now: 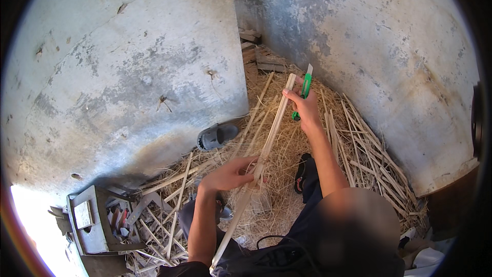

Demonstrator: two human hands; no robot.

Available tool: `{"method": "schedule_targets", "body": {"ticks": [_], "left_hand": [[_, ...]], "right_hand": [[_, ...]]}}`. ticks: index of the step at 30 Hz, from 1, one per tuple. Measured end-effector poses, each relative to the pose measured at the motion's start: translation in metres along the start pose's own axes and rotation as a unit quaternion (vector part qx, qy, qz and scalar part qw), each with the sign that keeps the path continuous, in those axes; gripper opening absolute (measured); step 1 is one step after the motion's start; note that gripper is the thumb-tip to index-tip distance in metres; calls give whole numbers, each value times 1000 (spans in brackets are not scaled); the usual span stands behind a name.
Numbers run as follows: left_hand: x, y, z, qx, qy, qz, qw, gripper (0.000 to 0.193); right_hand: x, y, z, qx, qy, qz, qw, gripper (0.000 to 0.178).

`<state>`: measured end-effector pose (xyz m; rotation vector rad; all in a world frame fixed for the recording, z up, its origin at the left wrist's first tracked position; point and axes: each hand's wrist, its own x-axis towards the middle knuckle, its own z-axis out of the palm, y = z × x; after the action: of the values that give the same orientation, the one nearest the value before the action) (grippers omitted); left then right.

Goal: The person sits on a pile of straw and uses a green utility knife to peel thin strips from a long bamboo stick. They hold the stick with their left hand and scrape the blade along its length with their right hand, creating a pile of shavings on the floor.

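A long, pale bamboo strip point(273, 131) runs slantwise in front of me, from my lap up toward the far corner. My left hand point(230, 174) is closed around it about midway, thumb and fingers on either side. Near its far end, my right hand point(305, 105) pinches the strip with the thumb. That same hand also holds a green utility knife point(306, 86), whose blade is out and points up and away from me. The blade stands beside the strip's tip, apart from it. Some right-hand fingers are hidden behind the knife and strip.
Shavings point(287, 149) cover the floor between two worn walls. Cut strips point(369, 154) lie in a pile at right, more at lower left. A grey clog point(218, 136) rests by the left wall. A frame-like box point(97, 220) stands lower left; wood blocks point(269, 61) fill the corner.
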<state>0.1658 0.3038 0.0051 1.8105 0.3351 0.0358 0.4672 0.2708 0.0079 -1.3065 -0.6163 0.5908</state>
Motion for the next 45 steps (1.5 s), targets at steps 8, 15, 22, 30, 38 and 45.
{"method": "schedule_targets", "body": {"ticks": [8, 15, 22, 30, 38, 45], "left_hand": [[2, -4, -6, 63, 152, 6, 986, 32], [-2, -38, -13, 240, 217, -24, 946, 26], [5, -30, -8, 251, 420, -25, 872, 28], [0, -7, -14, -150, 298, -55, 941, 48], [2, -15, -15, 79, 418, -32, 904, 62], [3, -24, -23, 280, 568, -27, 774, 84]], "right_hand": [[3, -2, -4, -12, 15, -10, 1000, 75], [1, -5, -3, -11, 22, -4, 1000, 74], [3, -3, -2, -15, 13, -21, 1000, 71], [3, -5, -3, -7, 24, -21, 999, 72], [4, -7, -7, -2, 17, -20, 1000, 74], [2, -8, -8, -9, 29, -26, 999, 75]]}}
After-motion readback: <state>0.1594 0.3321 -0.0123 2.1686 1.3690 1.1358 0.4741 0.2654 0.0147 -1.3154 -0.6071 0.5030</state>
